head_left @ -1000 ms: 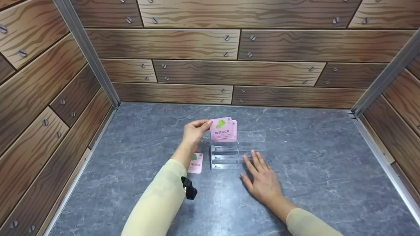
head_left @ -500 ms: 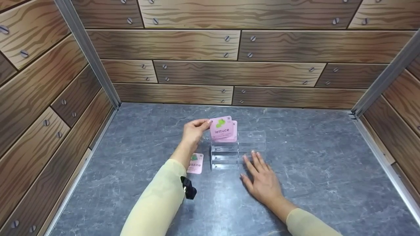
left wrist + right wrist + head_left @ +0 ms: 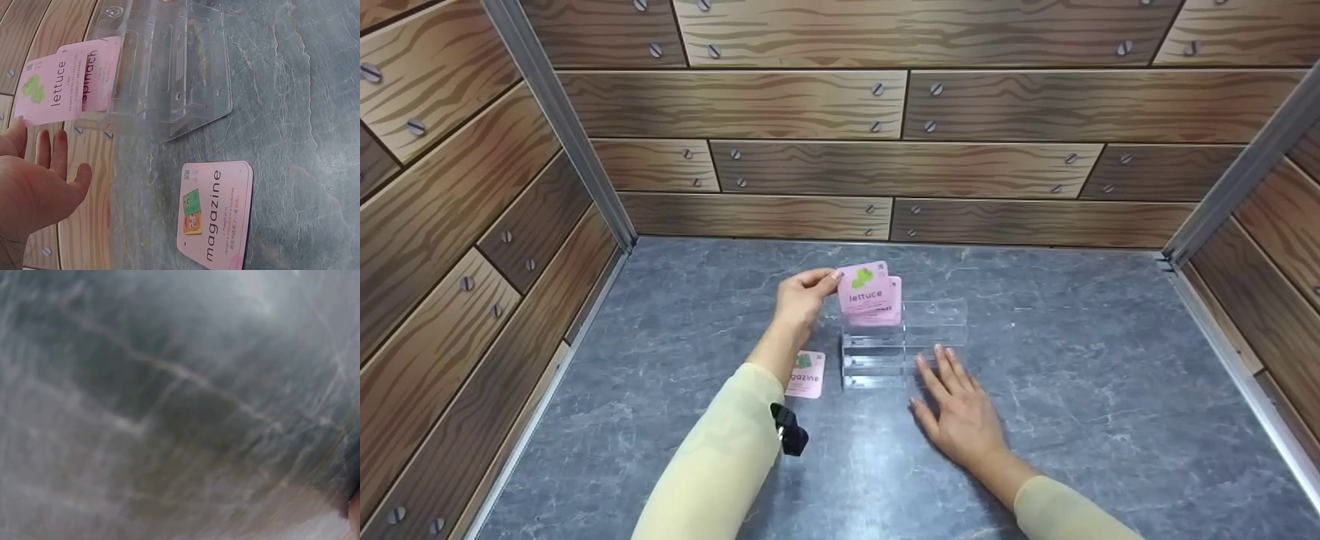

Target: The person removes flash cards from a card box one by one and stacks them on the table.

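My left hand (image 3: 804, 304) pinches the upper left corner of a pink "lettuce" flash card (image 3: 864, 294). Behind that card, and partly covered by it, a pink "spinach" card (image 3: 101, 73) stands in the back tier of a clear stepped plastic rack (image 3: 874, 360). Flat on the table, left of the rack, lies a "magazine" card (image 3: 216, 214); in the head view my left forearm hides part of it. My right hand (image 3: 960, 412) rests with its fingers extended near the front right of the rack. The right wrist view shows mostly blurred tabletop.
The grey marbled table (image 3: 1080, 390) runs back to a wall printed with wooden planks (image 3: 810, 165). Plank-patterned panels also stand on both sides, with metal posts (image 3: 577, 135) at the corners. A black wrist camera (image 3: 790, 430) sits on my left sleeve.
The lettuce card has risen slightly and shifted a little left in my left hand, showing more of the card behind it. My right hand has stayed in place.
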Tool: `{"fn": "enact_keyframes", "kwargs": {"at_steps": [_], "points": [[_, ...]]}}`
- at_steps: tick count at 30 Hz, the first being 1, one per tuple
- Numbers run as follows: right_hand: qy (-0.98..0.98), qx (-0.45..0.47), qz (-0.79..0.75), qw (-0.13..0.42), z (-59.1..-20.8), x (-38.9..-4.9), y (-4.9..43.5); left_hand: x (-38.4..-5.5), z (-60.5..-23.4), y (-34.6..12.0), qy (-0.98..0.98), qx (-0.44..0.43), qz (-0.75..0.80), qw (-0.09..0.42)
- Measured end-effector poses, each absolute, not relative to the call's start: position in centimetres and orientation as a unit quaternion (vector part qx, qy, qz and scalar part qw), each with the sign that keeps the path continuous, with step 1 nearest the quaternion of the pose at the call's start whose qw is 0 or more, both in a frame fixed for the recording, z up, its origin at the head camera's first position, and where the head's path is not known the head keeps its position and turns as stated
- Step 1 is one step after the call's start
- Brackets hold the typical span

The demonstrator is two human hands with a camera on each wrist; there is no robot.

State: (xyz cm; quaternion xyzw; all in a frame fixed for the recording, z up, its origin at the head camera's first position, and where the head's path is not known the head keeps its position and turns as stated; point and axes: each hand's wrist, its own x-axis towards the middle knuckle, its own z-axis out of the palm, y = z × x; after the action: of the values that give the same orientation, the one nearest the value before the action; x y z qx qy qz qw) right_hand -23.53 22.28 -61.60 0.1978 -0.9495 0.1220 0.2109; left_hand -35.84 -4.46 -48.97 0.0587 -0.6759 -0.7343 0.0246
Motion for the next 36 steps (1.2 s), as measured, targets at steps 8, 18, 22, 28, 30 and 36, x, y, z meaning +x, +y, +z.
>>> {"fn": "enact_keyframes", "kwargs": {"at_steps": [8, 18, 22, 28, 30, 36], "points": [[-0.95, 0.194, 0.129, 0.208, -61.6, -23.5, 22.2, -35.9, -48.9, -4.6, -0.672, 0.056, -0.738, 0.03], [-0.949, 0.197, 0.126, 0.211, -61.6, -23.5, 22.2, -35.7, -48.5, -4.8, -0.672, 0.055, -0.738, 0.031], [-0.951, 0.195, 0.127, 0.202, -61.5, -23.5, 22.2, -35.7, -48.4, -4.9, -0.673, 0.05, -0.737, 0.033], [-0.956, 0.187, 0.123, 0.19, -61.4, -23.5, 22.2, -35.5, -48.1, -5.2, -0.68, 0.047, -0.731, 0.034], [-0.956, 0.186, 0.123, 0.189, -61.4, -23.5, 22.2, -35.4, -48.0, -5.3, -0.682, 0.048, -0.729, 0.035], [-0.957, 0.183, 0.128, 0.188, -61.5, -23.5, 22.2, -35.4, -47.7, -5.7, -0.678, 0.047, -0.733, 0.034]]}}
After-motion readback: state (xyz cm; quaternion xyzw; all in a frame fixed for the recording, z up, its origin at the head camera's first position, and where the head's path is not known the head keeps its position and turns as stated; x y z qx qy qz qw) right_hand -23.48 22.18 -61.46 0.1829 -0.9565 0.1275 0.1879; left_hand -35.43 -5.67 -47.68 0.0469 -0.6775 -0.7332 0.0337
